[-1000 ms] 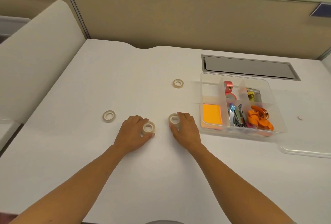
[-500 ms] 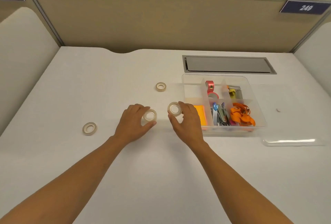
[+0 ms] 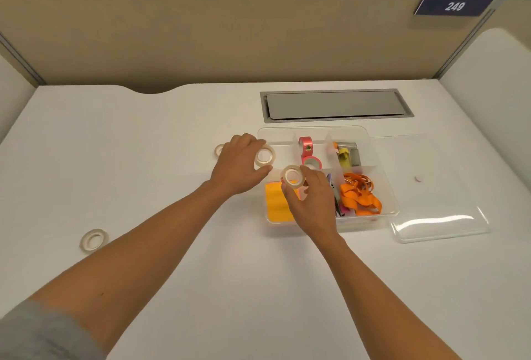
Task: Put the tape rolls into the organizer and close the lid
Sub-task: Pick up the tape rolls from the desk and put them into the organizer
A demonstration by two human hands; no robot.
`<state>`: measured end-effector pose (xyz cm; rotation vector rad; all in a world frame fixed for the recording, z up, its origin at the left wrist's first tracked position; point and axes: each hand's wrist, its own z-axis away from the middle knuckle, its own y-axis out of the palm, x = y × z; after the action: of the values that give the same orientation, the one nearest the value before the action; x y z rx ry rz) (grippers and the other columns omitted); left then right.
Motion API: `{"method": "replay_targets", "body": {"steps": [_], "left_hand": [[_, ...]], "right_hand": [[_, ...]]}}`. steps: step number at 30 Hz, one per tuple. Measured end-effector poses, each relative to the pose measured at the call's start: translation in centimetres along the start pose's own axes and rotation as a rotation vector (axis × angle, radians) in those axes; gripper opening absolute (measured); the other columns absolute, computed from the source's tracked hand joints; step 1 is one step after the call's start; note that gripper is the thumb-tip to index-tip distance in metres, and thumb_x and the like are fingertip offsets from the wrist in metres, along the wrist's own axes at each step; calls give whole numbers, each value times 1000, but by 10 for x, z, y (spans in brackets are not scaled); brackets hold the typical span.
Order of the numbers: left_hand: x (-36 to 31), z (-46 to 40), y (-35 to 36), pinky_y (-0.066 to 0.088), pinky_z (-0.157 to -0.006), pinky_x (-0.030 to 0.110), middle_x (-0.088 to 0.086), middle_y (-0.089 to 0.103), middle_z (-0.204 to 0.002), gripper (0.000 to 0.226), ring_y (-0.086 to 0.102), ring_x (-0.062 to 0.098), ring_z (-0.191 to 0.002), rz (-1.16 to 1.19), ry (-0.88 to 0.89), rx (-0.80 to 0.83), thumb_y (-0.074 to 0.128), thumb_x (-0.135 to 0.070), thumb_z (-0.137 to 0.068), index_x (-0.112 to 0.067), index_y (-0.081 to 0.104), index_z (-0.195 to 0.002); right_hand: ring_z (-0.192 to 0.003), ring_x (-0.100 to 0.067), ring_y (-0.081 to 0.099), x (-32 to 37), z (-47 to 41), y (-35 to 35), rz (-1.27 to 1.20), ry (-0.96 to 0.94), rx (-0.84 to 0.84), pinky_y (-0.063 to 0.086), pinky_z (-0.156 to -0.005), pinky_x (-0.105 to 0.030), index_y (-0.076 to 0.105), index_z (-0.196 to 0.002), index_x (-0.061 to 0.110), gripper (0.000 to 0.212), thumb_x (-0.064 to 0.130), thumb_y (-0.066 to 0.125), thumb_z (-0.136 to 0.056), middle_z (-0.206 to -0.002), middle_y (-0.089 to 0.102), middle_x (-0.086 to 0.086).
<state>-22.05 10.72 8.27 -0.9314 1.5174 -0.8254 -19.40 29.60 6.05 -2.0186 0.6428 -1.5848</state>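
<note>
My left hand [image 3: 238, 167] holds a pale tape roll [image 3: 264, 156] above the left rim of the clear organizer [image 3: 383, 187]. My right hand [image 3: 313, 201] pinches a second pale tape roll [image 3: 293, 177] over the organizer's left compartment, above the orange notes [image 3: 277, 204]. A third tape roll [image 3: 219, 150] lies on the table, partly hidden behind my left hand. Another tape roll [image 3: 93, 239] lies flat at the left. The clear lid [image 3: 439, 223] rests on the table to the right of the organizer.
The organizer holds a pink tape [image 3: 307, 150], a yellow item [image 3: 343, 155], clips and orange bands [image 3: 359, 195]. A grey cable hatch [image 3: 336, 105] sits behind it. Partition walls rise at the back and the sides of the white table [image 3: 143, 135]. A small disc [image 3: 417, 178] lies at right.
Both hands lifted their tape rolls off the table and carried them rightward, to over the organizer's left side. The camera view shifted right.
</note>
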Motion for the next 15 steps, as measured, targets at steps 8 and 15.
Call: {"method": "replay_targets", "body": {"steps": [8,15], "left_hand": [[-16,-63,30,38,-88,39,5,61,-122,51,48,26,-111,-283,15,87,60,-52,-81,-19,59,-121],[-14,-84,50,35,-79,39,5,66,-107,46,49,26,-101,-451,12,163,59,-55,-81,-18,65,-107]], "right_hand": [[-106,-14,52,-16,-11,-3,-11,41,22,52,-85,-42,55,-122,24,43,43,64,-84,-117,61,2],[-105,-11,54,-24,-15,0,-48,45,33,53,-84,-40,56,-119,27,39,43,65,-84,-115,62,5]]}}
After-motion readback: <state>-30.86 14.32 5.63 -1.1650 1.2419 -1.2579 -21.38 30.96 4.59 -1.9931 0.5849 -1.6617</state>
